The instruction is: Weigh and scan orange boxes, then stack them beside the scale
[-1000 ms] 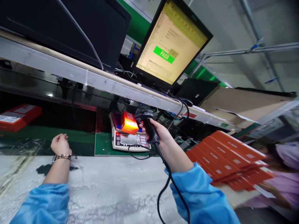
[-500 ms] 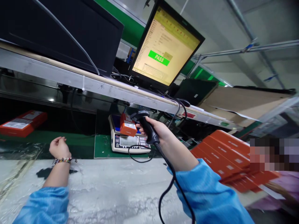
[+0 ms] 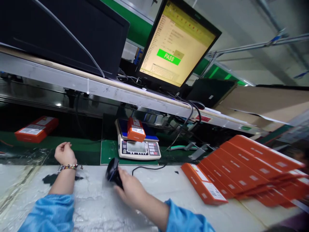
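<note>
- Your right hand has brought the scanner down from the small orange box on the scale; fingers wrapped around it, it now rests on the surface.
- Your left hand stays loosely curled, empty.
- With the monitor showing PASS, that scan looks done.

A lit monitor is glowing as the brightest patch in the upper centre of the frame, its green and yellow screen slightly washed out. Soft overhead light is spreading evenly across the pale bench below, casting faint shadows only. The recess under the shelf is sinking into darkness at left, a small glint showing there. Wide-angle distortion is bending and tilting straight edges toward the corners. The right hand and the scanner are smearing with motion blur; the far right edge is softening.
</note>
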The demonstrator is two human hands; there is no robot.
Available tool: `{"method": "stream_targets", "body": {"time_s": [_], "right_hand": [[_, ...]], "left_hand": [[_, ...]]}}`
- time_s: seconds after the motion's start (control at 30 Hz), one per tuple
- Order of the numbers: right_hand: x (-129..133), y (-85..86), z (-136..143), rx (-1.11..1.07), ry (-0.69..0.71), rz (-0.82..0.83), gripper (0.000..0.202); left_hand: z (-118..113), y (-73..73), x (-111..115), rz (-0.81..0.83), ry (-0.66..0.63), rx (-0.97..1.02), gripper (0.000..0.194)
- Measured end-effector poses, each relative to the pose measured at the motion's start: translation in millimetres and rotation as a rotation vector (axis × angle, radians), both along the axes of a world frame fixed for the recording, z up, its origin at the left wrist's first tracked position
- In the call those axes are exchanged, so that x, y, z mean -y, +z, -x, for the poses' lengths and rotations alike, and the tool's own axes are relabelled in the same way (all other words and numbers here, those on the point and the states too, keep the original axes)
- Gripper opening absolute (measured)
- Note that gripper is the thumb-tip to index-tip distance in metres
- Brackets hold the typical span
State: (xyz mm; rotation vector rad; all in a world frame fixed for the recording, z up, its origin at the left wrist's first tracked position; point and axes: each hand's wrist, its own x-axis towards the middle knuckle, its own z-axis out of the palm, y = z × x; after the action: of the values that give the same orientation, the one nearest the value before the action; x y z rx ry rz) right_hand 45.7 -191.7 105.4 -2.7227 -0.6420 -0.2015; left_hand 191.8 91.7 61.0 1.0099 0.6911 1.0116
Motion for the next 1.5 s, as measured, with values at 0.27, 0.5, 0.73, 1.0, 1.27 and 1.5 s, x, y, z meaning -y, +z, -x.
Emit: {"method": "stream_targets", "body": {"time_s": [0.27, 0.5, 0.73, 1.0, 1.27, 1.5], "right_hand": [[19.2, 28.2, -92.3, 0.235, -0.397, 0.299, 0.058], [35.3, 16.2, -125.3, 0.099, -0.352, 0.639, 0.061], [42.7, 19.4, -122.4, 0.204, -0.331, 0.627, 0.05], [35.7, 27.4, -137.8, 0.277, -0.253, 0.616, 0.05], [44.0, 43.3, -141.9, 0.51, -0.255, 0.558, 0.031], [27.1, 59.4, -158.1, 0.512, -0.078, 0.646, 0.019]], "left_hand": [[1.1, 4.0, 3.7, -0.005, -0.003, 0.023, 0.015], [-0.6, 1.7, 2.4, -0.01, -0.019, 0.001, 0.016], [-0.2, 3.6, 6.9, -0.021, -0.024, 0.0, 0.014], [1.0, 5.0, 6.1, -0.011, -0.023, -0.008, 0.013], [0.3, 2.2, 6.4, -0.011, -0.021, 0.01, 0.011], [-0.9, -0.8, 5.1, -0.037, -0.026, -0.02, 0.01]]}}
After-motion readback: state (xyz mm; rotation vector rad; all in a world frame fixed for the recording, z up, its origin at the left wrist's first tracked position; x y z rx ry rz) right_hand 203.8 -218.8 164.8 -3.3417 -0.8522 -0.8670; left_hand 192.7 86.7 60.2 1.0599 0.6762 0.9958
